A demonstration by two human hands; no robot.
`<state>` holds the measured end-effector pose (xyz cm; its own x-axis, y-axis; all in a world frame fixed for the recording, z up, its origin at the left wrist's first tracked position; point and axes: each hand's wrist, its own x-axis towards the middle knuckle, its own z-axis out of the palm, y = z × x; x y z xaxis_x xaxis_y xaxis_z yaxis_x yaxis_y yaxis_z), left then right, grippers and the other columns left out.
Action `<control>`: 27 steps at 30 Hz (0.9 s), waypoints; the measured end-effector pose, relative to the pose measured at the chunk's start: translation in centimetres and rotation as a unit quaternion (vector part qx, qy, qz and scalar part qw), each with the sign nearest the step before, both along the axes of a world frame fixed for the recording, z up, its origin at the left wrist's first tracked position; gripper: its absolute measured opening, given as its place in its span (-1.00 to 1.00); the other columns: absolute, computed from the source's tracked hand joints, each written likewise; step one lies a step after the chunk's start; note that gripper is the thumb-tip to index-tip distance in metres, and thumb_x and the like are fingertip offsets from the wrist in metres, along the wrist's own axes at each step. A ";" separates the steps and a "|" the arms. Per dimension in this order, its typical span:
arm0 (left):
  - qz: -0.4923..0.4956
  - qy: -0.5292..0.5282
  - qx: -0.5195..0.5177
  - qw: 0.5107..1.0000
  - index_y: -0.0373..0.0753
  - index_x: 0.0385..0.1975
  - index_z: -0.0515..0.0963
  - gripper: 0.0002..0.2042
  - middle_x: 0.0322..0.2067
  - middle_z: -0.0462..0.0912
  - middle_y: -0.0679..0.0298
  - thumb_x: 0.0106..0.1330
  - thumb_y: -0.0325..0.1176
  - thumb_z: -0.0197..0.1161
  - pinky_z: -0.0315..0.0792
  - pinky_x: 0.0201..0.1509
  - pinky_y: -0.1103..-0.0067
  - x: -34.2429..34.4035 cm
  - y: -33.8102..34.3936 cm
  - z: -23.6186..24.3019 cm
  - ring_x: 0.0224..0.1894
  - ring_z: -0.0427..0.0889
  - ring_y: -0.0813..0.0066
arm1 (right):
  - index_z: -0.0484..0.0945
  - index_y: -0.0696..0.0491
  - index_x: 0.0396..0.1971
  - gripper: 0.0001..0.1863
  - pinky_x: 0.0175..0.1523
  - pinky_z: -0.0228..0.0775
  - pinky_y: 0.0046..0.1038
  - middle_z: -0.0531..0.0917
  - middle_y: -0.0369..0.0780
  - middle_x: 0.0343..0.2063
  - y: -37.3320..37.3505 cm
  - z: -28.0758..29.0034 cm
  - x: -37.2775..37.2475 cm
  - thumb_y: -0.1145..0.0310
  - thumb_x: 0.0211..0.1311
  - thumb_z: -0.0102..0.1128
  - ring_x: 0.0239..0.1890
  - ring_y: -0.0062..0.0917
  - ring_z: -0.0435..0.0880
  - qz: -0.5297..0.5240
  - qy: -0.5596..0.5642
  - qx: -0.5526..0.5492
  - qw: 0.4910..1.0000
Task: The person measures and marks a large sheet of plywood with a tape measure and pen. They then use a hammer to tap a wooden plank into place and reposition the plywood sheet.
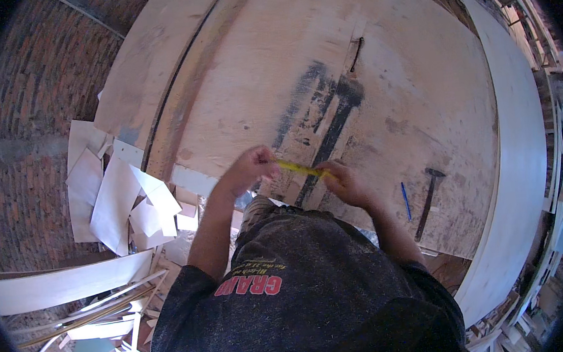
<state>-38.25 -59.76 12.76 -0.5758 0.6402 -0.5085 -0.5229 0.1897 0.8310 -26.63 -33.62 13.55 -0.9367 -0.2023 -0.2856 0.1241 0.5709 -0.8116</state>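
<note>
A short length of yellow measuring tape [299,167] stretches between my two hands, just above the near edge of a large wooden worktable [236,107]. Its left end is pinched in the fingers of my left hand [252,168]. My right hand [342,180] is closed around the other end, and its fingers cover whatever part of the tape measure lies there. Right of my right hand, a blue pen [406,200] lies on the tabletop. Beside the pen is a hammer [429,201] with a dark head and a long handle.
A raised wooden strip [187,74] with a dark groove crosses the table's left side. Dark stains and a small dark hooked object [357,54] are near its middle. Board offcuts [112,196] are piled at left by a brick wall [15,157]. A pale panel [521,124] stands along the right.
</note>
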 end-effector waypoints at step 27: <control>0.553 0.214 -0.585 0.553 -0.44 -0.14 0.38 -0.38 -0.31 0.55 0.11 0.00 -0.03 0.40 0.47 -0.22 0.41 3.8 -19.3 -13.8 -0.28 0.55 0.32 | 0.53 0.16 -0.54 -0.75 -0.51 0.19 -0.46 0.41 -0.26 -0.76 33.7 -12.6 2.8 0.26 0.09 0.16 -0.62 -0.62 0.37 -0.184 0.125 0.286 0.932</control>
